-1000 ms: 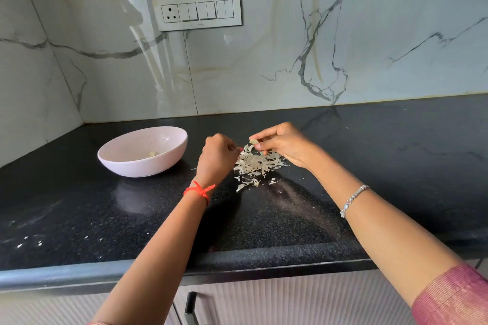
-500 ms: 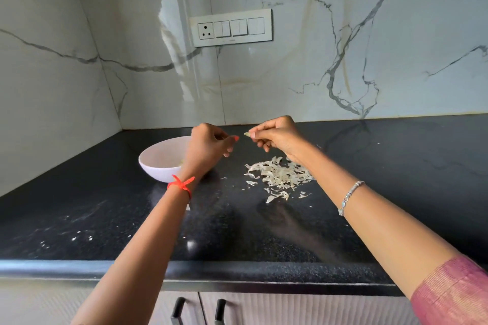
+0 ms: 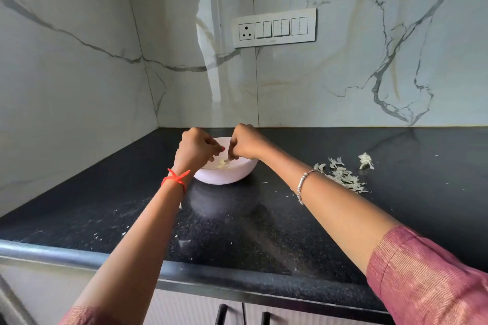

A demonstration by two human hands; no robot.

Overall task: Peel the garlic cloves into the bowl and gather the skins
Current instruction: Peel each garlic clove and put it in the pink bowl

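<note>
— Marble wall point(image 3: 79, 66), white with grey veins, fills the upper half of the frame. What lies below it?
— A black speckled countertop point(image 3: 250, 232) spans the lower half, with its rounded front edge running along the bottom. A white switch panel point(image 3: 274, 28) is mounted on the wall at upper centre.
— And the two arms?
— They enter from the bottom corners and converge at centre frame. A pink sleeve point(image 3: 427, 280) covers the right arm at lower right.
— Where is the bowl?
— The pale bowl point(image 3: 224, 175) stands on the countertop at centre frame, near the back wall. Both hands are over it.
— How are the fingers set?
— On the left hand point(image 3: 196, 152) the fingers are curled inward and the thumb points right. Whether they enclose anything cannot be told. On the right hand point(image 3: 245, 144) the fingers are bunched, with the tips pointing down into the bowl at a small pale garlic clove point(image 3: 227, 160). Pinch and release cannot be told apart.
— The skins?
— The skins point(image 3: 340, 175) lie in a loose pile right of centre, well apart from the bowl and partly behind the right forearm. A lone skin clump point(image 3: 365, 161) sits just to the right of the pile.
— Smaller details?
— Peeled cloves point(image 3: 220, 163) lie inside the bowl, partly hidden by the left hand. There is a red thread point(image 3: 175, 178) on the left wrist and a silver bracelet point(image 3: 303, 185) on the right.
</note>
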